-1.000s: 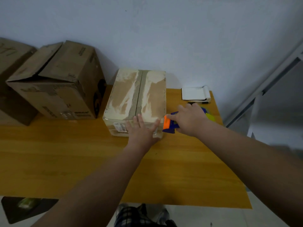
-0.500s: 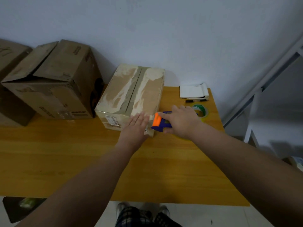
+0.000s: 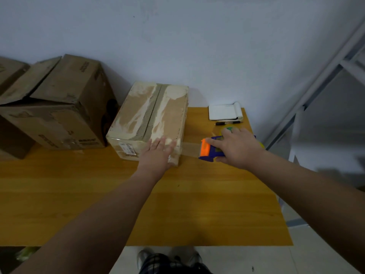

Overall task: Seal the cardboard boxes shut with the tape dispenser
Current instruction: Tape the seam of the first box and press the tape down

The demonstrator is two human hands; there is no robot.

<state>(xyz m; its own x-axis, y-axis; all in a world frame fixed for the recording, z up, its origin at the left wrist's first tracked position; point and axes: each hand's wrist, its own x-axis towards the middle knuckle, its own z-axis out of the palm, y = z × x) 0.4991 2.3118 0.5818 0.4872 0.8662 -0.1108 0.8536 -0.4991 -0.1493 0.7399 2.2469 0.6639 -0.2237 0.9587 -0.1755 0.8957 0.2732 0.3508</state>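
Left hand [image 3: 157,155] presses the box's [image 3: 150,113] near-right corner with straight fingers [image 3: 161,141]; right hand [image 3: 238,149] grips the dispenser [image 3: 209,151], tape [image 3: 190,149] stretched from that edge over the bench [image 3: 177,204].

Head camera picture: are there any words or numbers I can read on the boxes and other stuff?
Nothing can be read.
Big brown cardboard box: dark print on its top flap and front, too blurred.
Small pale taped cardboard box: white sticker with barcode-like lines, too small.
White notepad: faint marks at its top edge, unreadable.
Blue and orange tape dispenser: no text visible.
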